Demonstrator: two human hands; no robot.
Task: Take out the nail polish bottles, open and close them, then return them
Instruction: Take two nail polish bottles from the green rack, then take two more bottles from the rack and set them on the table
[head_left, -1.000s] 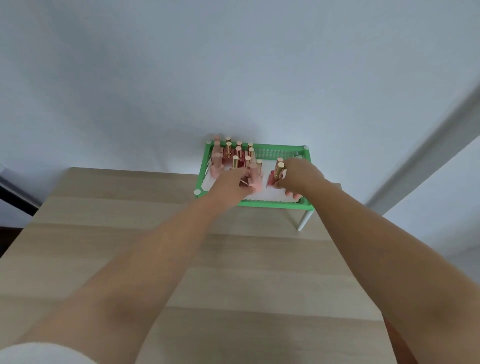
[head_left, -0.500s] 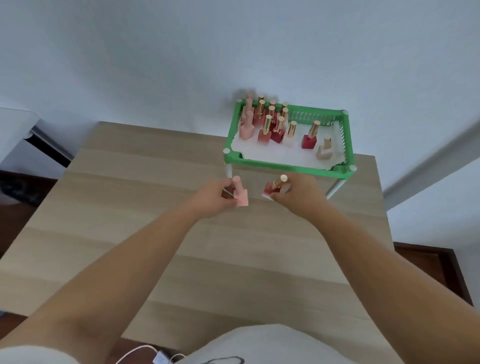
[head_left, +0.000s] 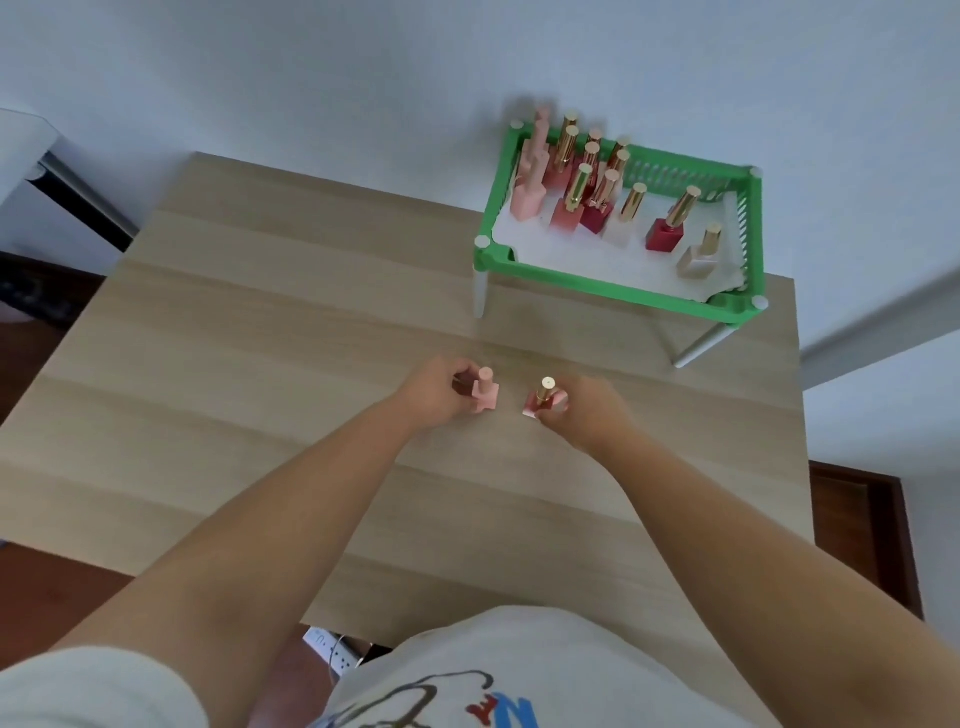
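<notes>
My left hand (head_left: 435, 391) grips a pale pink nail polish bottle (head_left: 484, 396) with a pink cap, held upright at the table surface. Beside it my right hand (head_left: 589, 410) holds a red bottle with a gold cap (head_left: 540, 399), also upright. Both caps are on. The two bottles stand a short gap apart in the middle of the wooden table (head_left: 260, 364). Behind them, at the table's far right, a green raised rack (head_left: 613, 283) carries several more bottles, pink and red ones clustered at its left, two apart at its right.
The rack stands on white legs (head_left: 698, 345) against the white wall. The table's right edge lies just beyond the rack. A power strip (head_left: 332, 647) lies on the floor under the near edge.
Both hands lifted a bottle each out of the green rack and drew them back toward me, down onto the table in front of the rack. The view has tilted downward.
</notes>
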